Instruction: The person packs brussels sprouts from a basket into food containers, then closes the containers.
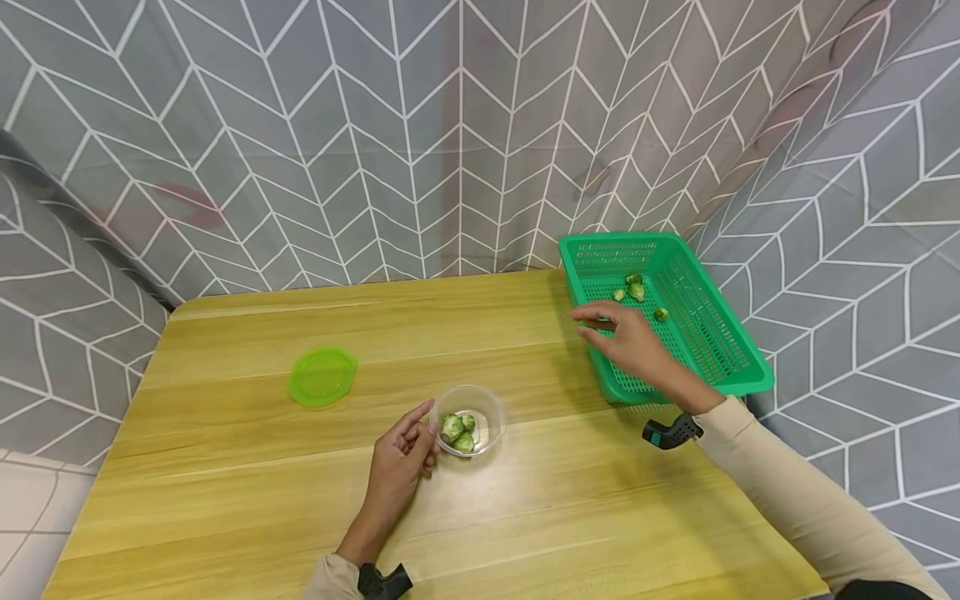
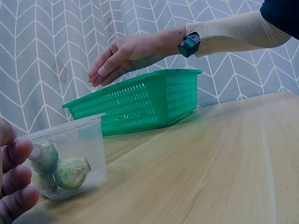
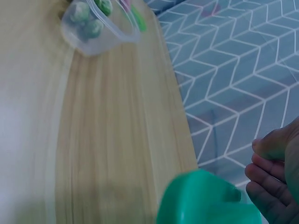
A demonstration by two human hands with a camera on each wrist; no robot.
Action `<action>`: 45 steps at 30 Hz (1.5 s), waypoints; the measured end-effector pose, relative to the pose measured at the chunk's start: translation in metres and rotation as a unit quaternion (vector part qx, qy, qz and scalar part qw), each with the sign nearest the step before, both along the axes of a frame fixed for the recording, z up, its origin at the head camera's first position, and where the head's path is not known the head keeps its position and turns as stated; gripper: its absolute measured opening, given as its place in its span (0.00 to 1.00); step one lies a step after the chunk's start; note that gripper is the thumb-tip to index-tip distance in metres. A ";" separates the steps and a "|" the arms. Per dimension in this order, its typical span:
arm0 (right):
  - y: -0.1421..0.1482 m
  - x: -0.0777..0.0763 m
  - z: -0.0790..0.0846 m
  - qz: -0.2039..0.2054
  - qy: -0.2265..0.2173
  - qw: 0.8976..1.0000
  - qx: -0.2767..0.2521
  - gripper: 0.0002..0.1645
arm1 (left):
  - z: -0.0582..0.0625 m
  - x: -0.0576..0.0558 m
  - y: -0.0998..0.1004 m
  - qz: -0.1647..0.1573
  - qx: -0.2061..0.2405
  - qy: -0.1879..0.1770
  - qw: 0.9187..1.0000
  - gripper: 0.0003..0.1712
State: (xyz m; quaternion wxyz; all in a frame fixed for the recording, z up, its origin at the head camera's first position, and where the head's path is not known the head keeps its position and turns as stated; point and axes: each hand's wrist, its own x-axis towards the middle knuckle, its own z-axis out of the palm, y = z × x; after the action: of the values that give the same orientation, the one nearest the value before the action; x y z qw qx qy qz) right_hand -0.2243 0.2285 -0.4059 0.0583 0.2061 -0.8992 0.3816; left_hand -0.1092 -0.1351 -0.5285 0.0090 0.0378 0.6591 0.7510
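Across the wood-grain table [image 1: 247,483], the relaxed left hand [image 1: 397,458] is touching the central clear container [image 1: 491,408] of three Brussels sprouts [image 1: 452,428], while the empty, loose-fingered right hand [image 1: 630,337] is hovering above the far-right green basket [image 1: 705,308], seemingly mid-transfer, probably needing a gentle pinch next.

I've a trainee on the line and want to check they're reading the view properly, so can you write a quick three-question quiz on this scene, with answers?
1. How many sprouts are in the clear tub?
2. True or false: the green lid is on the tub.
3. Which is the right hand nearest to?
A) the lid
B) the tub
C) the basket

Key:
1. Three.
2. False; the lid lies apart from the tub, on the table.
3. C, the basket.
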 end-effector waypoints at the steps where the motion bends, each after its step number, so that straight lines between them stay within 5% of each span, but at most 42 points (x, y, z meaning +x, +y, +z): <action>1: 0.002 -0.001 0.000 -0.002 -0.005 1.000 -0.003 0.17 | 0.000 0.000 0.000 0.001 0.001 0.000 1.000 0.25; 13: 0.023 -0.016 -0.001 -0.037 0.012 0.999 0.011 0.16 | -0.001 0.000 0.000 0.005 0.008 -0.007 1.000 0.26; 37: 0.084 -0.058 -0.010 -0.133 -0.047 0.987 0.072 0.20 | 0.000 0.000 0.000 0.005 0.011 -0.003 1.000 0.25; 45: 0.099 -0.067 -0.015 -0.134 -0.077 0.984 0.093 0.24 | -0.001 0.000 -0.001 0.004 0.008 0.000 1.000 0.25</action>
State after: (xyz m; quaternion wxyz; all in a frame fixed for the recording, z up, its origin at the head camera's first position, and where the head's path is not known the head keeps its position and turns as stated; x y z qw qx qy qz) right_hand -0.2915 0.3279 -0.4208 0.0198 0.0584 -0.9521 0.2995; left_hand -0.1091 -0.1359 -0.5296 0.0056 0.0349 0.6531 0.7564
